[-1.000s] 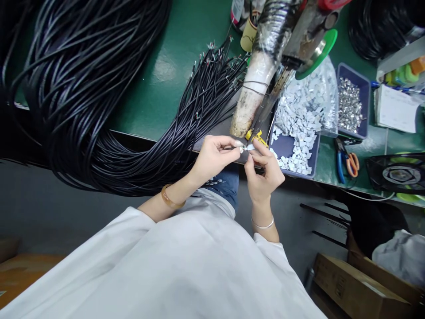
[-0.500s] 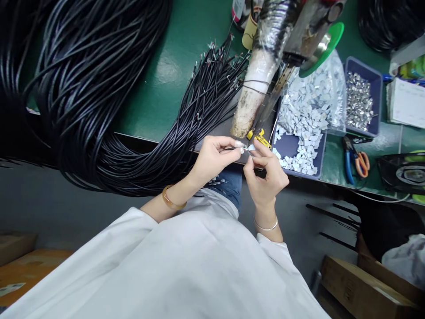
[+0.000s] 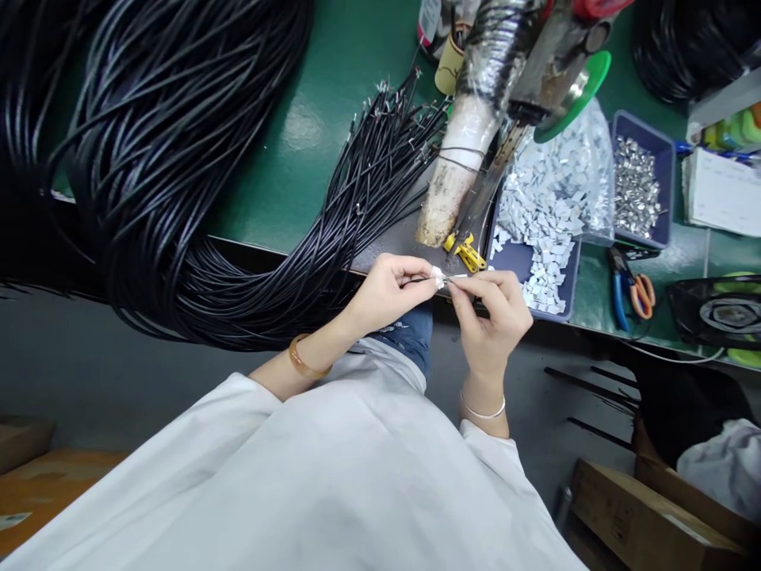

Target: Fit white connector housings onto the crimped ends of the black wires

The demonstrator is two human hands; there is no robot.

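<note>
My left hand (image 3: 392,293) pinches the end of a black cable, with white wrapping on its fingertips. Facing it and nearly touching, my right hand (image 3: 491,313) is closed at the cable's thin wires, with a small white piece at its fingertips. Just beyond the fingers lie yellow snippers (image 3: 466,252) on a grey surface. A thick bundle of black cables (image 3: 285,277) curves in from the left, its stripped ends (image 3: 386,119) fanned out behind my hands. Right of them, a tray (image 3: 571,289) holds many small white pieces (image 3: 544,266).
A plastic-wrapped tube (image 3: 457,162) and a machine with a green disc (image 3: 576,99) hang over the bench. A bin (image 3: 667,182) of metal parts, pliers (image 3: 621,289), a black fan (image 3: 717,309) and paper (image 3: 722,190) are at the right. Cardboard boxes (image 3: 654,507) stand below.
My right hand has shifted slightly right and down, and its fingertips have closed together on the wires. My left hand has moved slightly down. The whole view has shifted a little.
</note>
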